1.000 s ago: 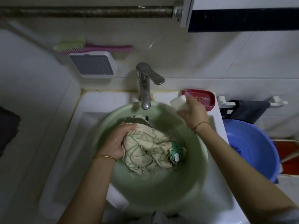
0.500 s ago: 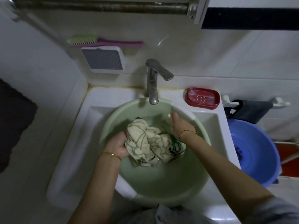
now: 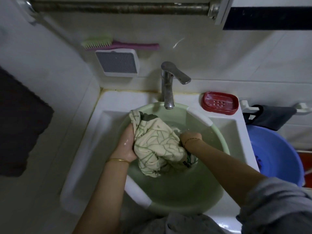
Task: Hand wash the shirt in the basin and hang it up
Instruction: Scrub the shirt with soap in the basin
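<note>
- The shirt (image 3: 155,144), cream with green lines, is held bunched in the green basin (image 3: 177,196). Its lower folds are sunk in the water and its upper end is lifted toward the far left rim.
- The basin is set inside the white sink (image 3: 87,149), right under the tap (image 3: 167,85), probably so that water can be run straight in.
- The left hand (image 3: 125,146) is clamped on the shirt's left side, with the fingers tucked under the cloth. The bundle seems to be anchored this way so that it can be rubbed from the other side.
- The right hand (image 3: 190,138) is pressed knuckles-up against the shirt's right side, at the waterline. Whether its fingers are closed on cloth or on something else cannot be told, since they are hidden by fabric and water.
- A red soap dish (image 3: 219,103) is kept on the far right corner of the sink, within easy reach. No bar is seen in it.
- A printed patch near the right forearm is half covered, and its letters cannot be read.
- A blue tub (image 3: 278,149) is cut off at the right edge, and a rail (image 3: 118,7) is cropped at the top. Where the shirt is to be hung cannot be made out.
</note>
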